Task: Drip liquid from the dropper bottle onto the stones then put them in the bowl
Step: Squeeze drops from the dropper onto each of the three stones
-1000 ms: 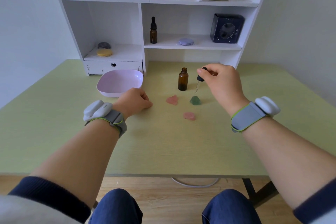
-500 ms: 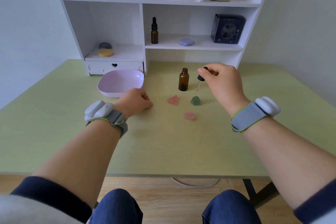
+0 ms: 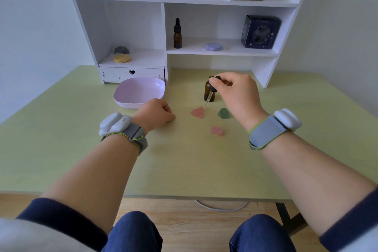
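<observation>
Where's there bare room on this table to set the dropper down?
Bare table lies between the near pink stone and the front edge, and right of the right hand holding the dropper. Crowded between left hand and right hand: brown bottle, far pink stone, green stone.

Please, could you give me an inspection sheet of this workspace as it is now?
Surface: green table, no spill visible.
Job's things: far pink stone, green stone and near pink stone lie apart on the table; open brown bottle stands upright behind them; pink bowl holds nothing.
Clutter: nothing seen.
Hands: right hand pinches the dropper, its tip close above the far pink stone; left hand rests as a fist, holding nothing.
Cables: pale cable loops under the table.
Surroundings: white shelf unit with capped dropper bottle, dark box, small jars.
</observation>
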{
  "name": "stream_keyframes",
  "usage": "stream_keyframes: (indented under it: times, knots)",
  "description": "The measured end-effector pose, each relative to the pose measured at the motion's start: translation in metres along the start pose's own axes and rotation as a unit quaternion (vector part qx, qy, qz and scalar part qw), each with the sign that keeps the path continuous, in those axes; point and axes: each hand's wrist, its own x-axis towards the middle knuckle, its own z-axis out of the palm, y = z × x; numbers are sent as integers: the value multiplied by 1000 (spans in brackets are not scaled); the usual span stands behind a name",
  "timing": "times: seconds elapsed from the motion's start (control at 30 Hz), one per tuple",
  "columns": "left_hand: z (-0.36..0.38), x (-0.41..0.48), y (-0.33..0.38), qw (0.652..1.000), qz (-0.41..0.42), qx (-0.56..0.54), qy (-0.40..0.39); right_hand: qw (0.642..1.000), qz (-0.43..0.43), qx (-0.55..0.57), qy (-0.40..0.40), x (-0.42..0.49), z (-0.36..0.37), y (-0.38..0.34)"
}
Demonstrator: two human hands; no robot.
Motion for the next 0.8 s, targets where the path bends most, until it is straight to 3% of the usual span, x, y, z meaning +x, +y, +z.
stream_keyframes:
  times: [0.8]
  knots:
    - [0, 0, 1, 1000, 0, 10, 1, 1000, 0, -3, -22, 0, 20, -16]
